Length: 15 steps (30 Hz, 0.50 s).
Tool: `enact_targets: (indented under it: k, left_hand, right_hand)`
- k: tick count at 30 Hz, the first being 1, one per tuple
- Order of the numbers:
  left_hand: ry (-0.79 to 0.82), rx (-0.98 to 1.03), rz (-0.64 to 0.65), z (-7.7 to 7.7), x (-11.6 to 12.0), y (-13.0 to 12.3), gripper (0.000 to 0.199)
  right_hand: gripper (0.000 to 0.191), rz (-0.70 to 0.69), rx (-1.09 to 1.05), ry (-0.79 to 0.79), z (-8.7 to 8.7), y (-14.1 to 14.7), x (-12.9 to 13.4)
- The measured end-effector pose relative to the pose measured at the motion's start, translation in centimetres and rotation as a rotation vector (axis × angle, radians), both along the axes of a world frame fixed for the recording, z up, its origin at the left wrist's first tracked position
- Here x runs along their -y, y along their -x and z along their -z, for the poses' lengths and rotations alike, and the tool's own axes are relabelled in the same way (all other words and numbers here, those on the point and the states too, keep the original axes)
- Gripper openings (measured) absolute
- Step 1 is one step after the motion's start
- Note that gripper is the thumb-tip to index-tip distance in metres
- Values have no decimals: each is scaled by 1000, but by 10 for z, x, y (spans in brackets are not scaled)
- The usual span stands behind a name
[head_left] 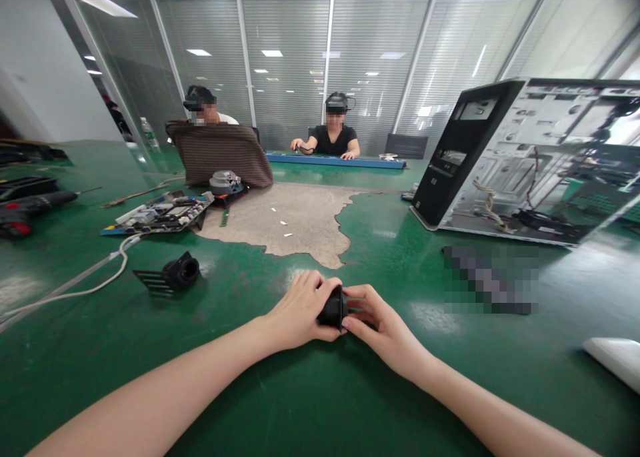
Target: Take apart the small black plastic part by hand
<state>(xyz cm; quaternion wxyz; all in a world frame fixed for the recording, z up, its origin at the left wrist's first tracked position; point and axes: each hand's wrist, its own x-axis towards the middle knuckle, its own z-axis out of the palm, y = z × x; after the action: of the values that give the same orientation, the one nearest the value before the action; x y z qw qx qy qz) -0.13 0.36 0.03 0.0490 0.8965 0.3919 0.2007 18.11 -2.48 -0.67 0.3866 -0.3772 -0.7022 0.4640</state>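
Note:
A small black plastic part with a flat flange (331,309) is between my two hands, low over the green table in front of me. My left hand (300,310) wraps round its left side, thumb on top. From the right, the fingertips and thumb of my right hand (385,327) pinch the flange side. My fingers cover much of the part, so its exact kind cannot be told. Left of my hands lies a black plastic piece with a slotted plate and a round hollow end (183,272).
An open computer case (433,183) stands at right, near a blurred dark strip (483,280) and a white object (615,360). A circuit board (167,213), cable (120,260) and power drill (35,210) lie left. Two people sit opposite, one behind a brown cloth-covered object (220,150).

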Motion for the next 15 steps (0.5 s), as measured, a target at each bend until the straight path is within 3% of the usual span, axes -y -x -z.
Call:
enact_targets:
  k: [8, 15]
  left_hand:
    - [-5, 8, 5, 0, 0, -1, 60]
    - [6, 19, 2, 1, 0, 0, 62]
  right_hand:
    - [14, 25, -9, -66, 0, 1, 0]
    - [31, -3, 14, -13, 0, 0, 1]
